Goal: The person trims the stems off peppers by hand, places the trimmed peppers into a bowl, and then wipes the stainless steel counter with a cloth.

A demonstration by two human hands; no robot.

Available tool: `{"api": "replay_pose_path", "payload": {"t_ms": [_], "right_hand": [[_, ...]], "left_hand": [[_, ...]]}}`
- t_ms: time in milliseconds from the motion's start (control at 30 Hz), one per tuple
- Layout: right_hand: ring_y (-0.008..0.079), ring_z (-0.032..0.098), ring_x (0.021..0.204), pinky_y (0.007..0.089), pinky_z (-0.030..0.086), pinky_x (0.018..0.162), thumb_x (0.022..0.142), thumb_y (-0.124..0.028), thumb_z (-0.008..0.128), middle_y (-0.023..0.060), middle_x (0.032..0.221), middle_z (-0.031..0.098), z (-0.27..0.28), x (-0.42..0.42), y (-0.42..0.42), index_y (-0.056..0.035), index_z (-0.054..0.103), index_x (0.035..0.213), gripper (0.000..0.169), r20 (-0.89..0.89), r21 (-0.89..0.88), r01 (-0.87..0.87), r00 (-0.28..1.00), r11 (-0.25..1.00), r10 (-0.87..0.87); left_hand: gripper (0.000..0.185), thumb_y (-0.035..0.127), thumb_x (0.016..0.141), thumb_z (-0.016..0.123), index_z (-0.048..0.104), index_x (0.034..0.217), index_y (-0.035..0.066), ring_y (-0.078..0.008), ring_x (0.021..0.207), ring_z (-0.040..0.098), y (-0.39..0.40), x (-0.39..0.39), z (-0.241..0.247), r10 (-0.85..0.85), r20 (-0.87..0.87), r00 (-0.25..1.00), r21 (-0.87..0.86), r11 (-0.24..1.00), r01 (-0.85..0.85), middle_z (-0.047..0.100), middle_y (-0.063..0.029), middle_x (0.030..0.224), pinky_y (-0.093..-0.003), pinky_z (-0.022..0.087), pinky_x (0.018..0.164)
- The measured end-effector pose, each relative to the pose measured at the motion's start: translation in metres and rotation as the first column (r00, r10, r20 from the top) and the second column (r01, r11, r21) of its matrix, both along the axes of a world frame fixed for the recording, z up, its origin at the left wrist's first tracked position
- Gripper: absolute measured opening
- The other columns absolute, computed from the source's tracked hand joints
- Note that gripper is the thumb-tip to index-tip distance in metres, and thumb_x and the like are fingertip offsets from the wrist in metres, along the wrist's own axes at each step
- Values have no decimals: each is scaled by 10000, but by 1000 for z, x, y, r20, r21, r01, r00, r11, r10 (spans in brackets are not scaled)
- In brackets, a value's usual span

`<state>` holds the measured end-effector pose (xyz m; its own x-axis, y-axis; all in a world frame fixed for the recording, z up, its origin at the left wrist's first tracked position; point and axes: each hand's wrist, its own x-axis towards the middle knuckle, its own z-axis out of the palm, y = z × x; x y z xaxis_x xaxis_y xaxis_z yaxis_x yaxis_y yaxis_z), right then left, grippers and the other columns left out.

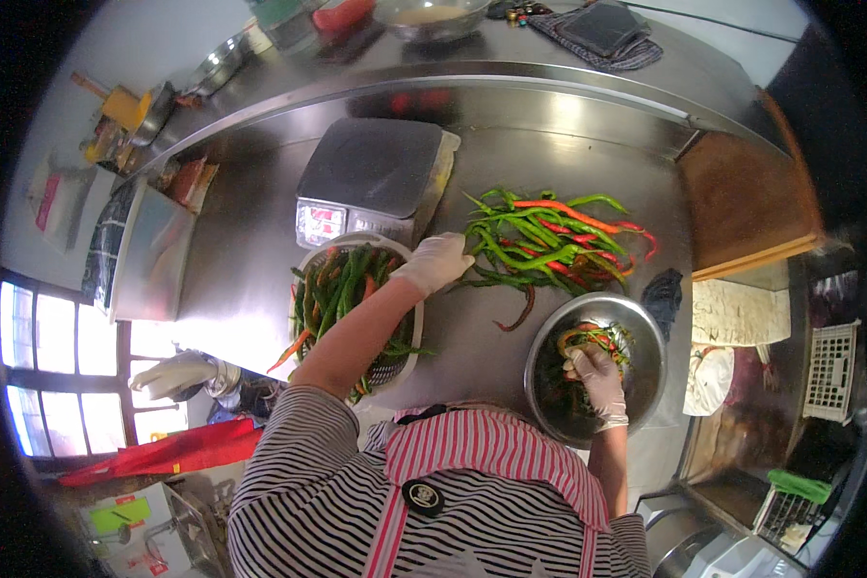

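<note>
My left hand (439, 261), in a thin pale glove, reaches between a plastic basket (417, 325) of green and orange chili peppers (343, 285) and a loose pile of green and red chili peppers (549, 238) on the steel table. Its fingers are curled near the pile's left edge; what lies beneath them is hidden. Inside a steel bowl (657, 347) at the right, my gloved right hand (596, 376) has its fingers drawn together over pepper pieces and stems (610, 336). A small orange piece shows by its fingertips; whether it is gripped is unclear.
Behind the basket stands a digital scale (376, 166). A dark cloth (663, 300) lies right of the pile, near a wooden board (751, 202). A whitish plastic bin (152, 253) is at the left. Along the back shelf (491, 54) stand metal bowls and folded cloths.
</note>
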<state>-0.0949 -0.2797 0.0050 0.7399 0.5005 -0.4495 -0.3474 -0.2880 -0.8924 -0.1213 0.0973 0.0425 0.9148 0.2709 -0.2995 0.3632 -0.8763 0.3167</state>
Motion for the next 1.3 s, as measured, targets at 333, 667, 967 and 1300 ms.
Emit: {"api": "replay_pose_path", "payload": {"t_ms": [333, 667, 967, 1300], "right_hand": [[143, 625, 763, 281, 511, 732, 971, -220, 596, 74, 877, 682, 1, -8, -8, 13, 646, 1103, 272, -85, 20, 61, 995, 998, -59], [127, 622, 780, 259, 504, 732, 978, -203, 583, 56, 866, 670, 44, -3, 18, -5, 656, 1066, 229, -81, 142, -2, 997, 990, 14], [124, 607, 777, 244, 488, 725, 995, -278, 550, 49, 892, 664, 58, -8, 35, -5, 635, 1144, 322, -50, 243, -79, 994, 967, 94], [104, 585, 759, 233, 485, 641, 958, -261, 610, 39, 960, 646, 66, 4, 69, -53, 497, 1345, 454, -359, 795, 378, 924, 475, -134]], "left_hand": [[572, 304, 765, 756, 584, 1177, -54, -343, 1084, 627, 15, 76, -124, 218, -173, 960, -129, 962, -242, 632, -223, 1185, -394, 493, 922], [270, 310, 933, 645, 597, 1077, 86, -170, 830, 588, -46, 43, 0, 336, -199, 921, -974, -172, -148, 622, -32, 940, -338, 485, 736], [387, 446, 972, 534, 587, 985, 63, -73, 546, 301, -92, 16, 33, 143, -116, 983, -887, -460, -38, 353, 57, 661, -230, 271, 501], [586, 570, 989, 375, 593, 1094, 36, -72, 516, 317, -121, -24, 45, 27, 50, 998, -905, -421, 56, 355, 50, 603, -239, 278, 494]]}}
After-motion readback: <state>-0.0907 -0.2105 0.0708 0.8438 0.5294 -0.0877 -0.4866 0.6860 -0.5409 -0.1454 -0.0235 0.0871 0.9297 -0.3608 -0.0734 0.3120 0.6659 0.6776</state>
